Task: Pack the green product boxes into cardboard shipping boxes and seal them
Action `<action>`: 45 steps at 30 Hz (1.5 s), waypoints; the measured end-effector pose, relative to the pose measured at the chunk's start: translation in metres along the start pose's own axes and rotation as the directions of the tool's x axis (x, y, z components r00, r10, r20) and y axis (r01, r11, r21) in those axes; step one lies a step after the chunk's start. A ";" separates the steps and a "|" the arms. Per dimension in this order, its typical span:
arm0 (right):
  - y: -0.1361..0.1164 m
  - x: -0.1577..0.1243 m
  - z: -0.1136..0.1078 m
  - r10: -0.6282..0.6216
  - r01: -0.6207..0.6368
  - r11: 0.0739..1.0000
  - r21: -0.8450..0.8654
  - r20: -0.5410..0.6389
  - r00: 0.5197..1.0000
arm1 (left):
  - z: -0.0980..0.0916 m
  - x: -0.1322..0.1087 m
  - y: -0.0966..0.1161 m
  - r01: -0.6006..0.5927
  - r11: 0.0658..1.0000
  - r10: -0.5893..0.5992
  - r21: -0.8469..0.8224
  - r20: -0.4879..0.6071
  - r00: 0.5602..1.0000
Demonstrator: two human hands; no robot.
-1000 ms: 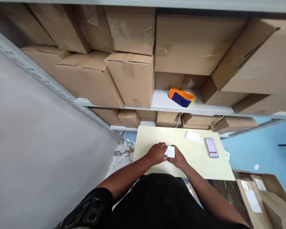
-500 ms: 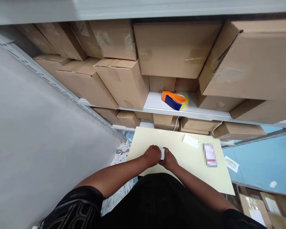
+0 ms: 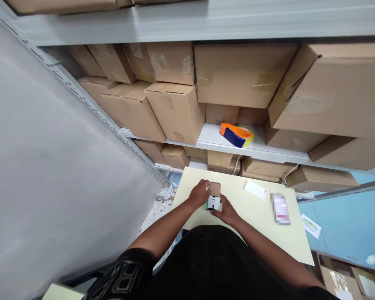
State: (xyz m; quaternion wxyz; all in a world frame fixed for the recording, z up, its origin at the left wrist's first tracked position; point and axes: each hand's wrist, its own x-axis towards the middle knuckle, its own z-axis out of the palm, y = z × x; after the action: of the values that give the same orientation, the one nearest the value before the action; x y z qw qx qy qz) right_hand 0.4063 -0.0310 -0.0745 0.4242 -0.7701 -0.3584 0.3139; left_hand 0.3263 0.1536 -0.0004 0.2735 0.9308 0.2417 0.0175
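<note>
Clamping small open box (image 3: 213, 203) in right grip (image 3: 228, 213) | touching raised flap (image 3: 215, 189) with left grip (image 3: 200, 194), cannot tell if pinched | over desk (image 3: 256, 212), nearer left edge than right

My left hand (image 3: 200, 193) and my right hand (image 3: 227, 211) flank the small box (image 3: 216, 203), so its left and right sides are taken. Its raised lid (image 3: 215, 188) blocks entry from the far side, and white inner flaps partly cover the mouth; from above I have room. To my right, open tabletop (image 3: 253, 214) lets my hand slide until the white box (image 3: 255, 189) and the pixelated item (image 3: 280, 209) get in the way; between those two, a narrow strip offers passage. Past the far edge, cartons (image 3: 261, 166) crowd the lower shelf. Nearer me, my torso (image 3: 218, 266) bars the way.
</note>
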 end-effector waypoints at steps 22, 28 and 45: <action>-0.033 0.010 0.007 0.443 -0.459 0.887 -0.057 -0.182 0.878 | 0.018 -0.044 -0.035 0.007 0.937 0.071 -0.349 0.210 0.975; -0.033 0.011 0.002 0.435 -0.432 0.900 0.051 -0.103 0.894 | 0.025 -0.063 -0.038 -0.185 0.939 0.175 -0.290 -0.061 0.983; -0.009 -0.021 0.006 0.113 -0.128 0.967 0.222 0.079 0.990 | -0.004 -0.034 0.023 -0.275 0.920 0.100 0.278 0.514 0.852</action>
State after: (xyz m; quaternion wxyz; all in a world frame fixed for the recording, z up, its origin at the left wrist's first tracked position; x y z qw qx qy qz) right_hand 0.3874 -0.0420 -0.0658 0.4772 -0.7264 -0.2865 0.4032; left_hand 0.3061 0.1231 0.0180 0.1571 0.9569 0.0703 -0.2340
